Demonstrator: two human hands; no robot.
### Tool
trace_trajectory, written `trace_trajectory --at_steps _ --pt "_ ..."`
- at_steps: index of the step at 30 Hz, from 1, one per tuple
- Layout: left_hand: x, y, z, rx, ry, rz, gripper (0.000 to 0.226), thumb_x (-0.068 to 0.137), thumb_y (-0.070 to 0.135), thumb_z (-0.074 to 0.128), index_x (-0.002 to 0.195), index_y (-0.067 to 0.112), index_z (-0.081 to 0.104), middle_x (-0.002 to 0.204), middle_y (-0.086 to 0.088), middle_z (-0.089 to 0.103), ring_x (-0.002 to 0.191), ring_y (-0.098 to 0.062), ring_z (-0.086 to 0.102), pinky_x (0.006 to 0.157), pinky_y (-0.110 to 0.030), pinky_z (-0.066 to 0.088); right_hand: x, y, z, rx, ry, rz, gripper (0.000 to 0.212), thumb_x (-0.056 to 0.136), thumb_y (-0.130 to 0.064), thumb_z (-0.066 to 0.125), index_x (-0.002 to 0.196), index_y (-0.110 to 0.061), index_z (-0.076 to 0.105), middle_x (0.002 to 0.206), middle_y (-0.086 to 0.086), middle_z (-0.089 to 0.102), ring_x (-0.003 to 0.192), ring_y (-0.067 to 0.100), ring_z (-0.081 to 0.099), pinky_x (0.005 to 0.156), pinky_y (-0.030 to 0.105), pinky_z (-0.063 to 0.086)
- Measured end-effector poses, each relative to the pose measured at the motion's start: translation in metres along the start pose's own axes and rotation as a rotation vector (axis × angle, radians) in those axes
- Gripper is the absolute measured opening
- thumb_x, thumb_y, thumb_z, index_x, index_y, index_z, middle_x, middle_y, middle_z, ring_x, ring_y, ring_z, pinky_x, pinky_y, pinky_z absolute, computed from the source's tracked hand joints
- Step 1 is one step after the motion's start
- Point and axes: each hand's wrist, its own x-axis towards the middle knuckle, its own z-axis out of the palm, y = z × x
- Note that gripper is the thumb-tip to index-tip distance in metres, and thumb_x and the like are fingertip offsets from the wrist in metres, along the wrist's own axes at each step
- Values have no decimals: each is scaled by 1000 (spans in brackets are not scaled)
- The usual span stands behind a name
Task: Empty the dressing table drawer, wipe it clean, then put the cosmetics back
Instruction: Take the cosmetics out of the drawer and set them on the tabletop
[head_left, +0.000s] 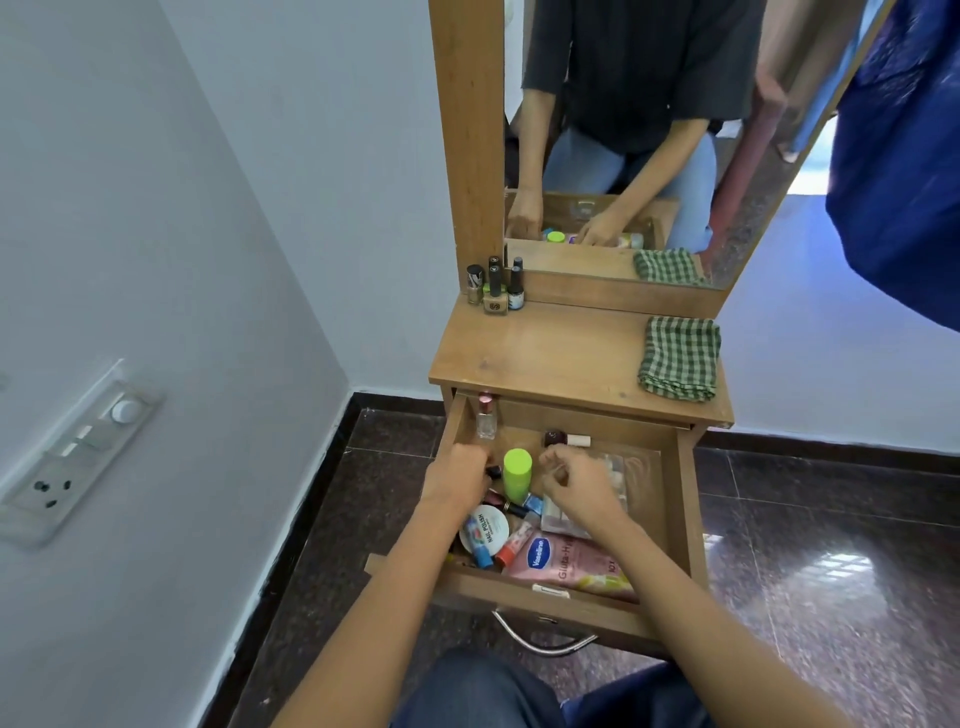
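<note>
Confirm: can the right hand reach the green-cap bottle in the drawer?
Probably yes. The bottle is right beside the right hand, cap exposed, nothing over it. The left hand sits close on its far side, so the grip may be cramped.

A: Walls?
B: Two pale blue-white painted walls meet in a corner; the left one carries a white plastic switch-and-socket panel.
A: Floor?
B: Dark speckled polished stone floor, black skirting strip, and bright glare at right.
A: Furniture?
B: A light-brown wooden dressing table stands against the far wall.
</note>
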Motion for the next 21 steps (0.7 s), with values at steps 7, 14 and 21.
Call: trace_trajectory --at_steps 7,14,21 --pt "1 10 7 176 -134 54 29 88 27 64 112 10 61 112 -10 65 102 -26 64 80 -34 51 31 -10 -4 -209 -89 -173 41 78 8 54 113 -10 66 112 9 65 105 24 58 94 30 42" --pt "5 11 10 240 -153 87 29 90 28 61 113 10 60 114 -10 64 103 -24 64 78 -31 50 56 -15 -1 -453 -360 -314 45 71 9 57 111 -9 67 115 7 69 109 24 59 95 28 32" --pt "7 12 13 225 -180 76 31 92 27 58 117 9 59 119 -10 62 109 -26 61 85 -34 50 58 -15 3 -583 -371 -346 38 76 9 53 108 -7 65 116 11 66 110 27 56 105 30 28"
